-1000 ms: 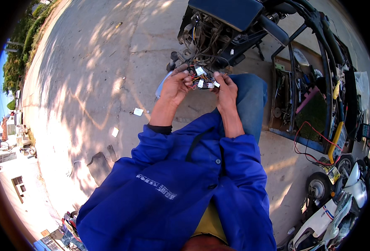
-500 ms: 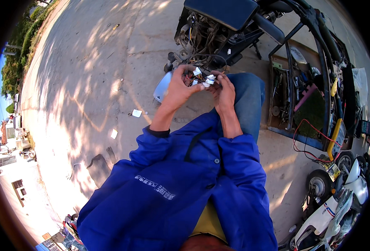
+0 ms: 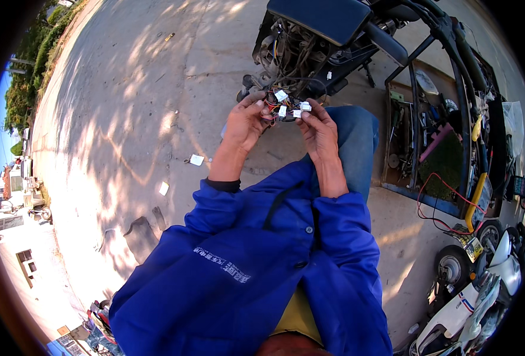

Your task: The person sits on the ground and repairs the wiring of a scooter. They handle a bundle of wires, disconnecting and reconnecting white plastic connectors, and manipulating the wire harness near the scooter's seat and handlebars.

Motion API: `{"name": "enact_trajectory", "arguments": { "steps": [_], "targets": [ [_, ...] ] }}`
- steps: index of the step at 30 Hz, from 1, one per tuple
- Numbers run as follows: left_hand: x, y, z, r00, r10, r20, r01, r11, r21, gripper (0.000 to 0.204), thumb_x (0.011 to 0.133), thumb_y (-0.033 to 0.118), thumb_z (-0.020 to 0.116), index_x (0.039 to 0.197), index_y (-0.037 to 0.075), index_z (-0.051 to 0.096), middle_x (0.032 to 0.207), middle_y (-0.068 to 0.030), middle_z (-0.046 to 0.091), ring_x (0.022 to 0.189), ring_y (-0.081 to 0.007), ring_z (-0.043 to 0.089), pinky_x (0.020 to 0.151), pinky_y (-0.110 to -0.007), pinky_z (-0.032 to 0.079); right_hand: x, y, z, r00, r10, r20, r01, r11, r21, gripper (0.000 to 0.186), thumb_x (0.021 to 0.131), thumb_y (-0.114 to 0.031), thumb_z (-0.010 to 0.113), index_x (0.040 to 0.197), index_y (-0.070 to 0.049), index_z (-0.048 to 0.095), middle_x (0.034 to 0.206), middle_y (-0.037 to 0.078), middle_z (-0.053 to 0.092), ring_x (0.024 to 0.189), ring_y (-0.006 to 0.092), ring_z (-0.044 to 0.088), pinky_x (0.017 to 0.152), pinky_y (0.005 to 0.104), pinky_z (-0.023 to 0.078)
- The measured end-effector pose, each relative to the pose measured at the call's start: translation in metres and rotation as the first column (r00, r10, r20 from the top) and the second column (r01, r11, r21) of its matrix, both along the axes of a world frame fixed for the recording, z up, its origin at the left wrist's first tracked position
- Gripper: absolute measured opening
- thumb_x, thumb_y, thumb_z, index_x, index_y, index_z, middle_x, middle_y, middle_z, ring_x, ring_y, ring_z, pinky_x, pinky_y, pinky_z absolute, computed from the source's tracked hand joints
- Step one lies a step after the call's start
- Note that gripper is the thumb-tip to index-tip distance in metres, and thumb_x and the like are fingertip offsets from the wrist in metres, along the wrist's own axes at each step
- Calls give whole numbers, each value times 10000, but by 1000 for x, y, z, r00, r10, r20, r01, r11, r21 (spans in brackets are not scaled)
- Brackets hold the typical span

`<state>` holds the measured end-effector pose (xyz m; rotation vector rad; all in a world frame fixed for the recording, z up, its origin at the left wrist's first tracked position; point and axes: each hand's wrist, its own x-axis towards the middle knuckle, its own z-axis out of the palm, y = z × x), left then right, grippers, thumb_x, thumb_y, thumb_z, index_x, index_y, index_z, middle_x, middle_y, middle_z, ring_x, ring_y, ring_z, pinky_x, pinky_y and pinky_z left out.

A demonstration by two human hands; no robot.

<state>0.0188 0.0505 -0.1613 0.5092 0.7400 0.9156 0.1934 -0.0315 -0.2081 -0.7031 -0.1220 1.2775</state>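
Observation:
Between my two hands is a bundle of thin coloured wires (image 3: 272, 102) with several small white plug connectors (image 3: 282, 111) on it. My left hand (image 3: 243, 126) is closed on the left side of the bundle, thumb and fingers pinching red and dark wires. With thumb and fingertips, my right hand (image 3: 320, 133) grips the right side, at a white connector (image 3: 305, 107). Just beyond the hands, a tangle of dark cables (image 3: 298, 56) hangs from the vehicle's front below a flat dark panel (image 3: 321, 18). The exact wires under my fingertips are hidden.
A metal frame with a tray of tools (image 3: 400, 127) stands at the right, a red cable (image 3: 419, 202) looping from it. Parked motorcycles (image 3: 461, 302) are at the lower right. White paper scraps (image 3: 196, 160) and a dark flat piece (image 3: 139, 237) lie on the concrete at left.
My hands have spread slightly apart around the wire bundle, and the left fingers have curled in more. The white connectors are now more spread out. The view has shifted slightly.

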Motion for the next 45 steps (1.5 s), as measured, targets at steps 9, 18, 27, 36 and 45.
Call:
{"name": "enact_trajectory", "arguments": {
  "steps": [9, 18, 27, 36, 45],
  "targets": [
    [-7, 8, -21, 972, -6, 234, 53, 979, -197, 217, 984, -13, 552, 1192, 0, 612, 876, -70, 566, 743, -149, 535, 686, -308, 502, 1, 1, -4, 1000, 1, -12, -1, 1000, -8, 374, 921, 79, 650, 1290, 33, 604, 1075, 89, 660, 898, 160, 680, 771, 271, 615],
    [-8, 7, -16, 988, -66, 136, 80, 992, -96, 222, 940, -24, 587, 1158, -11, 624, 834, -55, 575, 729, -148, 526, 675, -304, 477, 0, 1, -7, 1000, -12, 19, 12, 1000, -20, 384, 925, 72, 632, 1304, 58, 576, 1097, 109, 648, 878, 175, 680, 745, 278, 611],
    [2, -3, -5, 968, -21, -248, 54, 990, 127, 343, 864, -49, 680, 1198, -28, 606, 856, -56, 630, 660, -121, 559, 621, -272, 495, -3, -1, -3, 980, -16, 196, 32, 996, -78, 412, 897, 70, 602, 1308, 34, 583, 1117, 95, 639, 852, 163, 665, 720, 281, 573],
    [13, -13, -7, 739, 42, -672, 289, 882, 372, 451, 832, 17, 749, 1255, -26, 598, 840, -44, 665, 698, -92, 616, 582, -251, 479, -1, -2, -14, 936, -3, 352, 26, 998, -61, 333, 889, 34, 525, 1181, 3, 683, 1026, 54, 637, 801, 112, 602, 744, 247, 507],
    [18, -14, -23, 652, 149, -744, 307, 845, 438, 374, 854, 38, 765, 1195, -25, 626, 790, -49, 651, 625, -101, 617, 537, -254, 481, -11, -5, -1, 464, -35, 885, 149, 988, -39, 277, 855, -83, 727, 1129, -50, 731, 1236, 111, 551, 1050, 223, 581, 924, 353, 492]
  ]
}}
